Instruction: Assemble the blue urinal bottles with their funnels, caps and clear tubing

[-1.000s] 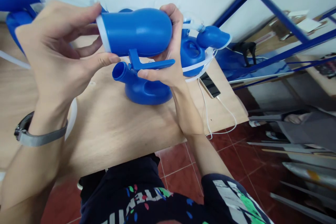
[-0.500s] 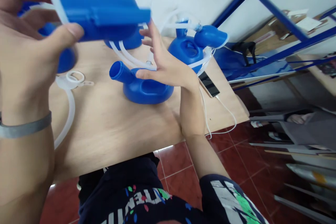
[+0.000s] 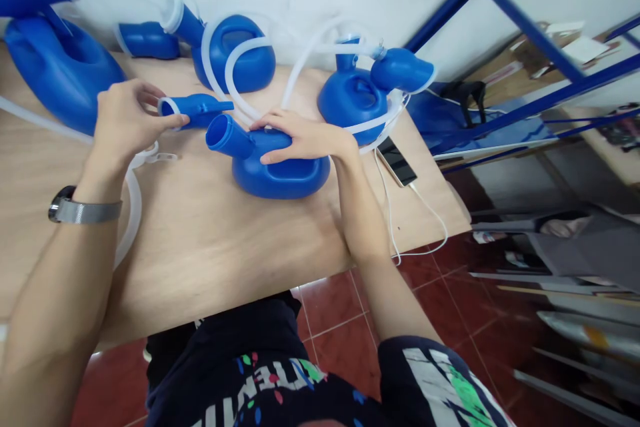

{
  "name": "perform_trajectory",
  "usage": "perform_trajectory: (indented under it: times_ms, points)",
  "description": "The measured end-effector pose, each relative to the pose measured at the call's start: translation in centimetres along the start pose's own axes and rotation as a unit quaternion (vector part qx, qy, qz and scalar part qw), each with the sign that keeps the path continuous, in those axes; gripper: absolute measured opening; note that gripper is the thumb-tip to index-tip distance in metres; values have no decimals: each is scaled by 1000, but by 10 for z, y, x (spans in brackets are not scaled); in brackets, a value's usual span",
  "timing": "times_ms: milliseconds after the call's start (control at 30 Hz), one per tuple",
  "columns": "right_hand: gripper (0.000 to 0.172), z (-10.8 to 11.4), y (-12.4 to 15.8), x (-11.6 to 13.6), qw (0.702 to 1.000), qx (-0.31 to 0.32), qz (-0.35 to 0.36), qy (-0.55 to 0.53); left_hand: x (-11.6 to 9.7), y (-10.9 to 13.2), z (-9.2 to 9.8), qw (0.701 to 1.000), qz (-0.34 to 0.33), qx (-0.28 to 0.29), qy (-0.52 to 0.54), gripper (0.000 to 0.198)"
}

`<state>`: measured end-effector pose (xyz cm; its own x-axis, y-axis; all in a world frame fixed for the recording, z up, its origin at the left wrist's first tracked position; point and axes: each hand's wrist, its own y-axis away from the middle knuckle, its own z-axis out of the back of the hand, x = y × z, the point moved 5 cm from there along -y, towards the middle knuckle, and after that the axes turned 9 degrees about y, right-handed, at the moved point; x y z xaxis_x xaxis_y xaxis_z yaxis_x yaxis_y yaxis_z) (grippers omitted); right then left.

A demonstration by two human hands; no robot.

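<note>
My left hand (image 3: 125,121) grips a blue plastic funnel piece (image 3: 195,110) with a white rim, held low over the wooden table (image 3: 210,240). Its narrow end points right toward the open spout of a blue flat bottle (image 3: 273,170) that lies in the table's middle. My right hand (image 3: 300,140) rests on top of that bottle, fingers spread over its handle. White tubing (image 3: 235,80) loops just behind both hands.
More blue bottles stand behind: one at the far left (image 3: 60,73), one at the back middle (image 3: 240,57), one at the right (image 3: 355,97) with a funnel (image 3: 400,70) on it. A phone (image 3: 397,160) with a white cable lies near the table's right edge. Blue shelving (image 3: 525,27) stands right.
My left hand has come down from face height to the table with the funnel piece. My right hand let go of the piece and settled on the flat bottle.
</note>
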<state>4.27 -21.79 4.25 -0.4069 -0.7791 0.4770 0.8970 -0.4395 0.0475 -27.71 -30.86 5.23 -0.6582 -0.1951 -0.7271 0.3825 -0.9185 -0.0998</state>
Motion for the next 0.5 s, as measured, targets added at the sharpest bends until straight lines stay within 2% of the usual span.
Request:
perform_trajectory:
  times_ms: [167, 267, 333, 367, 433, 500]
  points:
    - [92, -10, 9, -2, 999, -34, 6, -17, 9, -2, -4, 995, 43, 84, -35, 72]
    - [96, -11, 11, -1, 999, -45, 14, -23, 22, -11, -2, 984, 49, 136, -107, 101]
    - [98, -11, 11, -2, 998, -49, 18, -28, 39, -21, -1, 968, 53, 174, -174, 123]
    - [99, -11, 10, -2, 998, -51, 19, -30, 50, -26, -1, 960, 57, 193, -197, 123]
    - [98, -11, 10, -5, 998, -55, 15, -33, 75, -35, -1, 952, 67, 226, -194, 97]
    - [97, -12, 9, -6, 998, -59, 11, -30, 91, -43, -1, 970, 30, 219, -103, 70]
